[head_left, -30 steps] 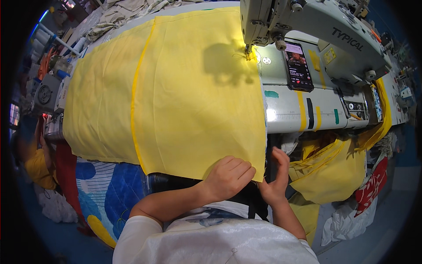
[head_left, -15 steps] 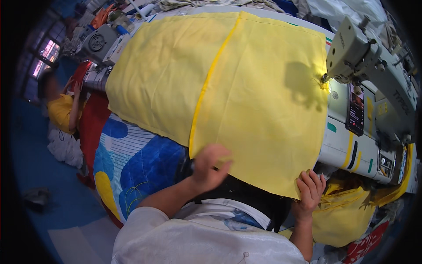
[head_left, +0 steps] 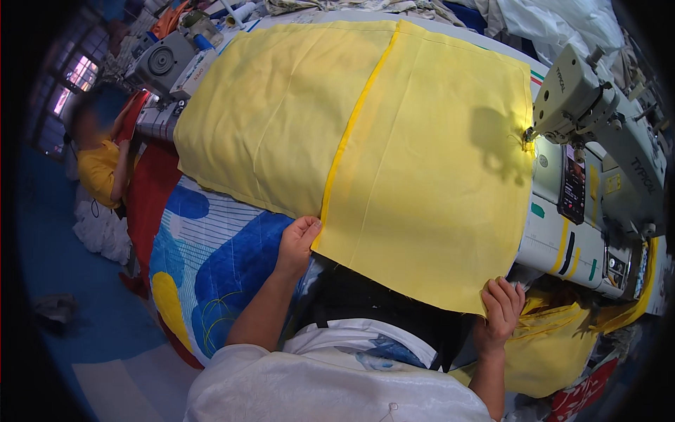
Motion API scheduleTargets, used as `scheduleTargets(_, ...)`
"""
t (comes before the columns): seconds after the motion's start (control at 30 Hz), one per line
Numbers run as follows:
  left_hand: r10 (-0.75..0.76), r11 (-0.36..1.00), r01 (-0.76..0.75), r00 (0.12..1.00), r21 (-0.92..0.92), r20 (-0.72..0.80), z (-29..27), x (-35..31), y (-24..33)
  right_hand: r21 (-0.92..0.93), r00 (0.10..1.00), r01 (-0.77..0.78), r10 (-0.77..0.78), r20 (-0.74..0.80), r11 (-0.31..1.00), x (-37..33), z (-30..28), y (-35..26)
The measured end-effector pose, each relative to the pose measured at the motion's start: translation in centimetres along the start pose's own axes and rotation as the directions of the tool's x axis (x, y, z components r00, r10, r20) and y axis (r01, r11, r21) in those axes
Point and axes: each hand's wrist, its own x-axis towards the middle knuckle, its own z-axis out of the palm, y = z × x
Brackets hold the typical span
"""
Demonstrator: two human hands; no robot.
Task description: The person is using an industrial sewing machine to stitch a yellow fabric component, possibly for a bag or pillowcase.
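A large yellow cloth point(head_left: 429, 162) spreads over a sewing table, a brighter yellow strip point(head_left: 355, 130) crossing it from far to near. The person's left hand point(head_left: 297, 245) pinches the cloth's near edge beside the strip's near end. The right hand point(head_left: 501, 306), fingers curled, holds the near right corner; its thumb is hard to make out. At the cloth's right edge, the needle end of a grey-white sewing machine point(head_left: 598, 116) stands over the fabric. A phone point(head_left: 573, 190) lies right of it. On the near left hangs blue-and-white patterned fabric point(head_left: 235, 257); at far left sits a co-worker in a yellow top point(head_left: 97, 172).
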Motion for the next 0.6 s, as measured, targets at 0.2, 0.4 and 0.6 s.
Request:
scheduleTargets(0.2, 0.34, 0.87, -0.248, 0.928, 0.425, -0.155, -0.5, 0.2, -1.3, 0.025, 1.0, -0.016, 0.016, 0.005, 1.0, 0.3, -0.7, -0.1)
scheduleTargets(0.4, 0.662, 0.153, -0.604, 0.651, 0.783, 0.373, 6.6, 2.7, 10.4, 0.029, 0.998, -0.051, 0.05, 0.025, 0.998, -0.1, -1.3, 0.2)
scheduleTargets(0.6, 0.383, -0.106, -0.263, 0.879, 0.959, 0.284, 6.4, 16.7, 14.9, 0.105, 0.999, -0.044, 0.04, 0.037, 0.993, 0.5, -2.0, -0.1)
